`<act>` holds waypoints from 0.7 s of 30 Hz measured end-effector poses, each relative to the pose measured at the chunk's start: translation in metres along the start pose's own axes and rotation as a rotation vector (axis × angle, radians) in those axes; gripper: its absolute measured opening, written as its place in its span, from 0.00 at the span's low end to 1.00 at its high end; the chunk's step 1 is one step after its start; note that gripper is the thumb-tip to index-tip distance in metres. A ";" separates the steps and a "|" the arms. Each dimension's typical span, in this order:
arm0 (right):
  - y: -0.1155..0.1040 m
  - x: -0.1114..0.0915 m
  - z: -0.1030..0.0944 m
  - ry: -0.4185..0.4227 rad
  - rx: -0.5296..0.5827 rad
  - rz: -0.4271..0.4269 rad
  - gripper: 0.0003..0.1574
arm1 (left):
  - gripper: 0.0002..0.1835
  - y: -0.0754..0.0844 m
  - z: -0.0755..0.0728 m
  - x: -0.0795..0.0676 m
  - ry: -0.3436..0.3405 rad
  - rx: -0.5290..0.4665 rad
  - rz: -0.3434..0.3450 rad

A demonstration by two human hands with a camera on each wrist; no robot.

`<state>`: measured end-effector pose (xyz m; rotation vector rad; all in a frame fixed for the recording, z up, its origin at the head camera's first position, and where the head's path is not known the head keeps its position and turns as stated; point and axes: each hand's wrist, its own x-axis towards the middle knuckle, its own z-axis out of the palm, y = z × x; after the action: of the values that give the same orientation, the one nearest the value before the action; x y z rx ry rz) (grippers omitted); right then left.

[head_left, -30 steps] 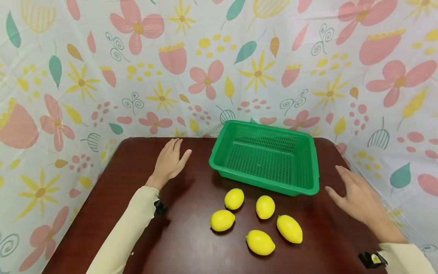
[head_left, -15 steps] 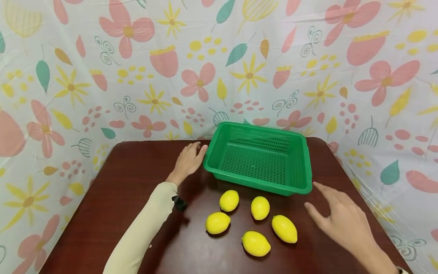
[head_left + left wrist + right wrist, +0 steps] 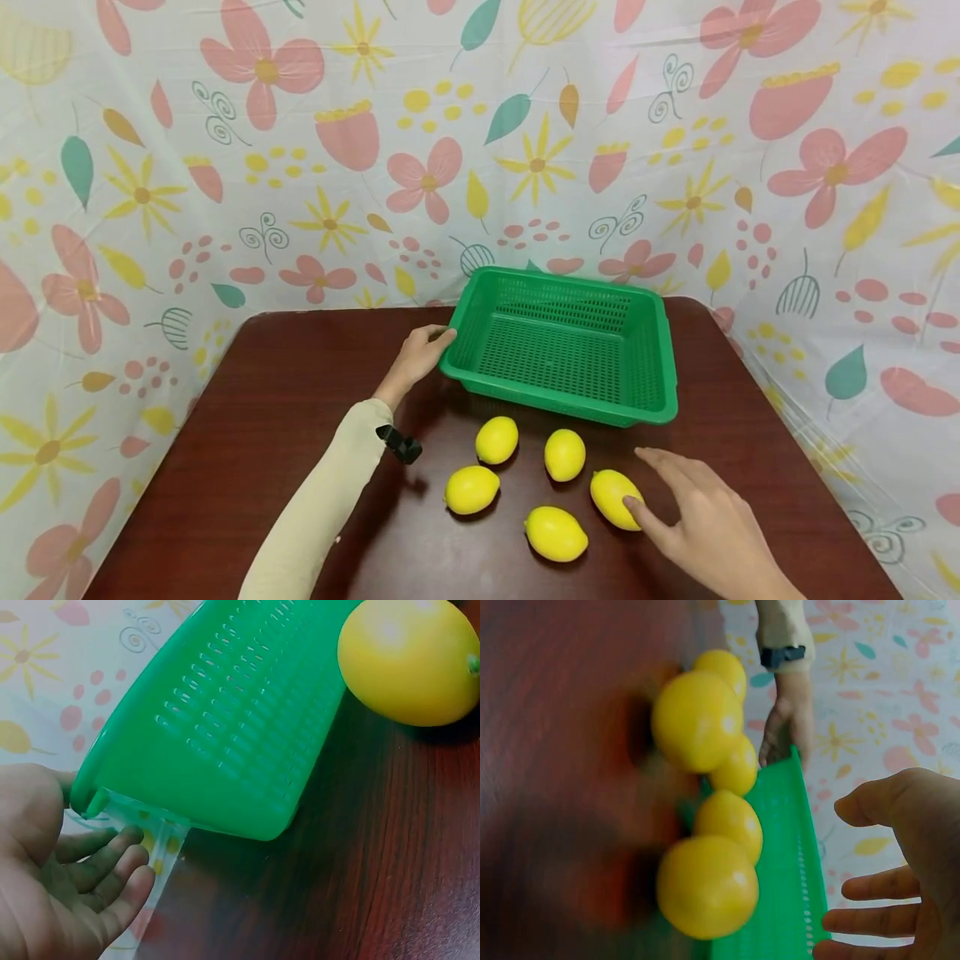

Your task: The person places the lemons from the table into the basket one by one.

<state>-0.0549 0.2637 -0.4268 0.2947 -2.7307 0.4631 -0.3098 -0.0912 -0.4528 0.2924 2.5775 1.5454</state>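
Observation:
A green plastic basket (image 3: 555, 408) with perforated walls stands at the back of the dark wooden table. My left hand (image 3: 417, 357) is at its left end, thumb over the rim and fingers curled below it; the left wrist view shows this grip on the basket edge (image 3: 180, 772). In front of the basket lie several yellow lemons (image 3: 555, 533). My right hand (image 3: 705, 517) hovers by the rightmost lemon (image 3: 611, 497), its thumb overlapping that lemon in the head view. In the right wrist view the fingers (image 3: 877, 921) are spread and hold nothing.
The brown table (image 3: 300, 383) has rounded back corners. A flower-printed curtain (image 3: 427, 100) hangs behind and along both sides. A black wrist camera (image 3: 400, 443) is strapped on the left sleeve.
My left hand has moved right to the basket and taken hold of its left rim. My right hand has come left and nearer, toward the rightmost lemon. The lemons stay put.

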 end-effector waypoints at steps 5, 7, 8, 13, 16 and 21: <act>-0.008 -0.002 0.011 -0.047 -0.003 0.014 0.37 | 0.26 -0.006 0.000 -0.001 -0.021 -0.146 -0.014; -0.009 -0.002 0.015 -0.058 -0.018 0.026 0.39 | 0.25 -0.006 -0.001 -0.002 -0.004 -0.198 -0.035; -0.009 -0.001 0.017 -0.063 -0.029 0.034 0.40 | 0.24 -0.006 -0.001 -0.002 0.005 -0.222 -0.045; -0.006 0.001 0.023 -0.136 -0.079 0.089 0.46 | 0.22 -0.004 0.000 -0.003 0.038 -0.272 -0.064; -0.003 0.002 0.027 -0.178 -0.089 0.116 0.48 | 0.20 -0.002 0.001 -0.003 0.045 -0.295 -0.050; 0.002 0.002 0.034 -0.212 -0.091 0.146 0.52 | 0.17 -0.001 0.001 -0.003 0.056 -0.282 -0.040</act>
<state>-0.0671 0.2531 -0.4567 0.1274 -2.9844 0.3624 -0.3072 -0.0916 -0.4539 0.1693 2.3452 1.8961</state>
